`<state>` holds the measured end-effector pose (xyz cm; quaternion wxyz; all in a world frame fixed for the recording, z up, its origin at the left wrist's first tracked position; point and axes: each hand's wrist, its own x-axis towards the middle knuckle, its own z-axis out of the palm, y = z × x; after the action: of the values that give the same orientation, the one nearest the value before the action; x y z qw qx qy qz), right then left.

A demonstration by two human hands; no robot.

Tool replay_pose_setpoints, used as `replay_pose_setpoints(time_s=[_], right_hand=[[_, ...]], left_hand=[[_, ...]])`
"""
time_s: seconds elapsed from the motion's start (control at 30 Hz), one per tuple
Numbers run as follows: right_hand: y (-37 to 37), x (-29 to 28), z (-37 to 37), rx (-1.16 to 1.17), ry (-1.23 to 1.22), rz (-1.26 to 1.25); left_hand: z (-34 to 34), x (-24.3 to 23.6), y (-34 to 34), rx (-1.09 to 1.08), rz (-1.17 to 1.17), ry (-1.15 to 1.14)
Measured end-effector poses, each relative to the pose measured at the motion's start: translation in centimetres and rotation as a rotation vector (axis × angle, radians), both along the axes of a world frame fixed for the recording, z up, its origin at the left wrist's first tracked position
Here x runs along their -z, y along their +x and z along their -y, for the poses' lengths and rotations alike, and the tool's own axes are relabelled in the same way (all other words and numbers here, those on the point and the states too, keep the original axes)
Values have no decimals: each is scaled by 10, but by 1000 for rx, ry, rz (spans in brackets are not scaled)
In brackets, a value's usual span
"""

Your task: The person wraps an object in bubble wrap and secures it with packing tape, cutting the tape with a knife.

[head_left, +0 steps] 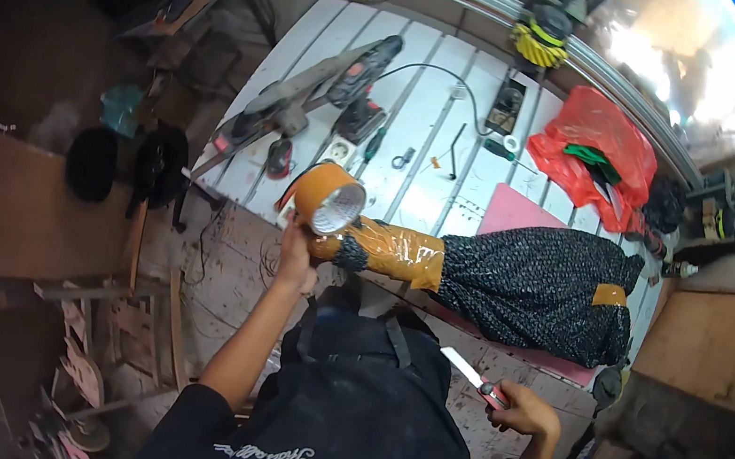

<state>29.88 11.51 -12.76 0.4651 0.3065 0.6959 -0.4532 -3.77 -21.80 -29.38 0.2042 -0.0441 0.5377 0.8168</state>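
Observation:
A long bundle in dark speckled cloth (535, 283) lies along the near edge of the table, its narrow left end wrapped in shiny orange-brown tape (407, 253). At that end my left hand (295, 255) is closed on a roll of orange packing tape (324, 193). The roll is tilted, its hollow core facing right, and touches or nearly touches the wrapped end. Some of my left fingers are hidden behind it. My right hand (526, 410) grips a red-handled cutter knife (493, 396), held apart from the bundle and below it, with the long blade out and pointing up-left.
The slatted white table (261, 81) bears a cordless power tool (312, 93), a power socket block (338, 151), a screwdriver (375, 143), a hex key (455, 152) and a hand plane (507, 103). A red plastic bag (594, 145) sits at the far right. Pink sheet (522, 213) lies under the bundle.

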Motion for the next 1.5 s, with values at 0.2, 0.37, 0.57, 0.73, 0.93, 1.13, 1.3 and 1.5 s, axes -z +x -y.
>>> replay_pose_setpoints(time_s=[0.2,0.37,0.57,0.73,0.93,1.13,1.3,1.5], right_hand=[[-116,-11,71,130,-61,-498],[-177,41,136,35,112,-751],[-188,57,158,22,160,-832],[-191,103,154,103,353,-857],[-236,160,168,209,393,-1037],[-242,157,164,196,377,-1104],[-248,153,151,43,361,-942],[-252,118,139,-35,338,-918]], left_hand=[[25,87,18,-19,38,195],[36,85,9,124,-131,-99],[56,39,-6,130,-482,-759],[59,-43,-74,788,-470,-885],[44,-42,-107,1107,-229,-268],[31,-20,-103,880,-155,-203],[18,-8,-119,733,-400,-218],[20,-23,-147,1035,-441,-257]])
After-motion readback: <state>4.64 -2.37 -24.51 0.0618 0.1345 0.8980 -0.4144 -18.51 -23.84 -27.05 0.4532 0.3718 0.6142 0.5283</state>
